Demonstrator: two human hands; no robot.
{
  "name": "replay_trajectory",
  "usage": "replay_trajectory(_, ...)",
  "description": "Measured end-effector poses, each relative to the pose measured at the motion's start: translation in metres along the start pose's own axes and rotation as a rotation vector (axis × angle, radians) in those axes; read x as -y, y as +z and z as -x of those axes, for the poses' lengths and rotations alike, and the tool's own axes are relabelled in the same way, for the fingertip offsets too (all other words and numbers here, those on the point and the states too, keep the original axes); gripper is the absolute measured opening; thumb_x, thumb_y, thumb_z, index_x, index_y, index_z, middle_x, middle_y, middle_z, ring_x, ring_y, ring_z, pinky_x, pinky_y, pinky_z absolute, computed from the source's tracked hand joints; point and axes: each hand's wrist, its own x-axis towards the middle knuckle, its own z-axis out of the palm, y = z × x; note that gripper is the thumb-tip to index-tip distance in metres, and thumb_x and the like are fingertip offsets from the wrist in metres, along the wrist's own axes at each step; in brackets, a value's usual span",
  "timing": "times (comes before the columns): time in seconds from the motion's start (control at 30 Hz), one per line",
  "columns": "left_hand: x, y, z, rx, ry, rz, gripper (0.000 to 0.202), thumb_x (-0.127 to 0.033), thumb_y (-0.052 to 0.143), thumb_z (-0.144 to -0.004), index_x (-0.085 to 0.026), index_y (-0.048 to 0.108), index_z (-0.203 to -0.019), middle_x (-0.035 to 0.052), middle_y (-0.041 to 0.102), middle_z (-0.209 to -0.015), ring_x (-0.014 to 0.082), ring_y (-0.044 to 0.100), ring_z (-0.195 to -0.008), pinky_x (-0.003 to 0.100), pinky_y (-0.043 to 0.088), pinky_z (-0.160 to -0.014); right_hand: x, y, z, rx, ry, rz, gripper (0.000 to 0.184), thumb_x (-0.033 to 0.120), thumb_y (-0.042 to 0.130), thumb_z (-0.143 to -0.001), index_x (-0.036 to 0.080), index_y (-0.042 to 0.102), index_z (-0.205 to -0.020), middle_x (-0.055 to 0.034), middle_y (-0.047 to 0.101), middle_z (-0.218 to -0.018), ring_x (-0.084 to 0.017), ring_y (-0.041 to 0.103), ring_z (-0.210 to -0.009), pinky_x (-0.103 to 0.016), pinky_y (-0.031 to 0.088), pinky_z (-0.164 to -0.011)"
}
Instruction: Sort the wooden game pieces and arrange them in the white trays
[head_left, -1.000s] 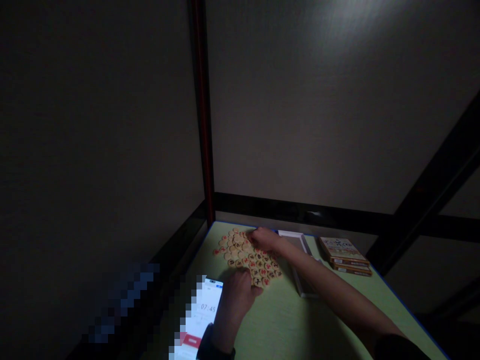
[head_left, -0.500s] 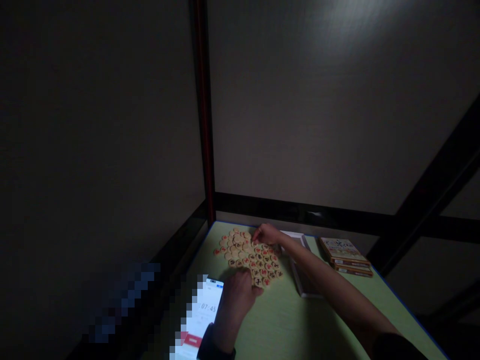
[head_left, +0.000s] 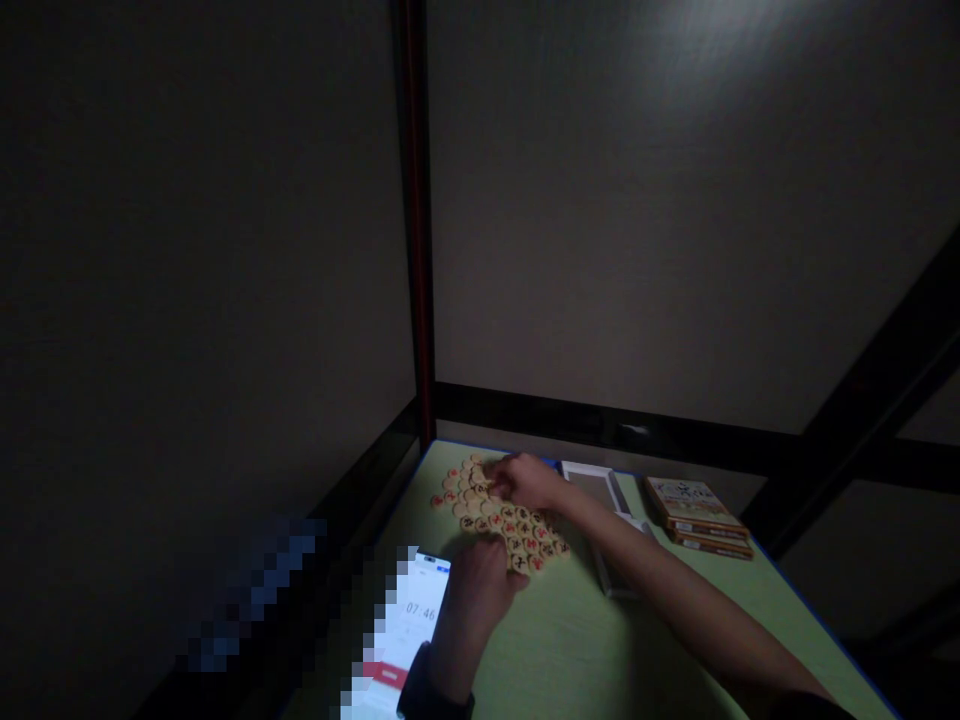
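Observation:
Many round wooden Chinese chess pieces (head_left: pixel 518 527) lie close together on the green table, several with red or black characters up and others blank side up. At their near edge rests my left hand (head_left: pixel 484 580), back toward me, its thumb out to the right; its other fingers are mostly hidden. My right hand (head_left: pixel 527 480) reaches over the far part of the pieces. Its fingers are bent down and drawn together at the blank-faced pieces; what is between the fingertips is too small to make out.
A lit phone (head_left: pixel 397 625) showing a timer lies left of my left wrist. Under my right forearm are a white-rimmed open box (head_left: pixel 619 490) and another box part. Flat boxes (head_left: pixel 697 515) are stacked on the right of the green table (head_left: pixel 555 650). Walls (head_left: pixel 600 250) stand close behind and left.
My right hand has shifted left across the pieces, toward the blank ones. My left hand stays at the near edge. The view has moved slightly, and the timer has advanced one second.

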Motion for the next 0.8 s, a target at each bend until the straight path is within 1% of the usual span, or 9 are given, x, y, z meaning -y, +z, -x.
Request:
replay_trajectory(0.03, 0.000, 0.000, 0.000, 0.004, 0.001, -0.001, 0.031, -0.038, 0.068, -0.083, -0.015, 0.068, -0.104, 0.0129, 0.072, -0.107, 0.0278, 0.067, -0.102, 0.034, 0.046, -0.083, 0.007, 0.000, 0.001, -0.014, -0.029, 0.036, 0.024, 0.023, 0.060, -0.080, 0.018, 0.071, -0.101, -0.0083, 0.075, -0.098, -0.021, 0.068, -0.087, -0.025, 0.044, -0.070)
replay_trajectory(0.1, 0.000, -0.001, 0.000, 0.012, 0.003, 0.002, 0.031, -0.038, 0.067, -0.084, -0.015, 0.069, -0.105, 0.0132, 0.072, -0.107, 0.0281, 0.067, -0.102, 0.034, 0.046, -0.084, 0.017, 0.002, 0.003, -0.023, -0.074, 0.111, 0.028, 0.022, 0.061, -0.078, 0.017, 0.067, -0.105, -0.0117, 0.072, -0.105, -0.023, 0.067, -0.091, -0.027, 0.044, -0.071)
replay_trajectory(0.17, 0.001, -0.001, -0.001, 0.018, 0.013, 0.019, 0.032, -0.037, 0.067, -0.084, -0.014, 0.068, -0.106, 0.0135, 0.072, -0.107, 0.0280, 0.066, -0.103, 0.034, 0.046, -0.085, 0.023, 0.003, 0.002, -0.006, -0.086, 0.169, 0.032, 0.018, 0.057, -0.078, 0.017, 0.063, -0.109, -0.0131, 0.070, -0.113, -0.024, 0.067, -0.095, -0.028, 0.045, -0.074)
replay_trajectory(0.23, 0.001, -0.001, -0.001, 0.027, 0.018, 0.034, 0.033, -0.037, 0.067, -0.084, -0.014, 0.068, -0.108, 0.0138, 0.072, -0.109, 0.0281, 0.066, -0.105, 0.035, 0.046, -0.086, 0.025, 0.003, 0.002, 0.019, -0.082, 0.198, 0.034, 0.014, 0.054, -0.080, 0.017, 0.061, -0.112, -0.0131, 0.069, -0.116, -0.024, 0.067, -0.098, -0.028, 0.046, -0.076)
replay_trajectory(0.37, 0.003, 0.002, -0.003, 0.033, 0.006, 0.032, 0.034, -0.038, 0.067, -0.084, -0.014, 0.068, -0.107, 0.0135, 0.071, -0.111, 0.0289, 0.065, -0.107, 0.035, 0.046, -0.087, 0.025, 0.004, 0.002, 0.040, -0.034, 0.211, 0.035, 0.016, 0.053, -0.082, 0.017, 0.058, -0.117, -0.0142, 0.070, -0.113, -0.025, 0.068, -0.097, -0.029, 0.048, -0.075)
replay_trajectory(0.47, 0.003, 0.003, -0.003, 0.024, 0.019, 0.024, 0.032, -0.039, 0.066, -0.084, -0.014, 0.068, -0.105, 0.0129, 0.072, -0.110, 0.0288, 0.065, -0.107, 0.035, 0.046, -0.087, 0.026, 0.005, 0.003, 0.062, 0.005, 0.229, 0.041, 0.018, 0.056, -0.080, 0.016, 0.056, -0.121, -0.0158, 0.071, -0.109, -0.027, 0.070, -0.094, -0.030, 0.049, -0.072)
replay_trajectory(0.6, 0.003, 0.003, -0.002, 0.030, 0.028, 0.016, 0.032, -0.038, 0.066, -0.085, -0.015, 0.067, -0.107, 0.0127, 0.071, -0.110, 0.0281, 0.065, -0.108, 0.034, 0.045, -0.086, 0.030, 0.006, 0.002, 0.092, 0.020, 0.270, 0.049, 0.019, 0.059, -0.076, 0.015, 0.054, -0.125, -0.0176, 0.071, -0.108, -0.031, 0.071, -0.093, -0.033, 0.051, -0.070)
replay_trajectory(0.7, 0.003, 0.003, -0.002, 0.025, 0.024, 0.018, 0.031, -0.038, 0.066, -0.085, -0.015, 0.067, -0.107, 0.0126, 0.071, -0.109, 0.0277, 0.065, -0.107, 0.034, 0.045, -0.086, 0.033, 0.006, -0.001, 0.115, 0.030, 0.296, 0.051, 0.021, 0.060, -0.075, 0.015, 0.054, -0.126, -0.0181, 0.072, -0.105, -0.032, 0.071, -0.092, -0.034, 0.052, -0.070)
replay_trajectory(0.8, 0.002, 0.002, -0.001, 0.008, 0.022, 0.027, 0.030, -0.036, 0.066, -0.084, -0.015, 0.068, -0.106, 0.0123, 0.071, -0.110, 0.0273, 0.065, -0.107, 0.033, 0.045, -0.086, 0.033, 0.006, -0.004, 0.126, 0.002, 0.306, 0.052, 0.021, 0.061, -0.074, 0.016, 0.055, -0.126, -0.0180, 0.072, -0.105, -0.032, 0.071, -0.093, -0.034, 0.052, -0.071)
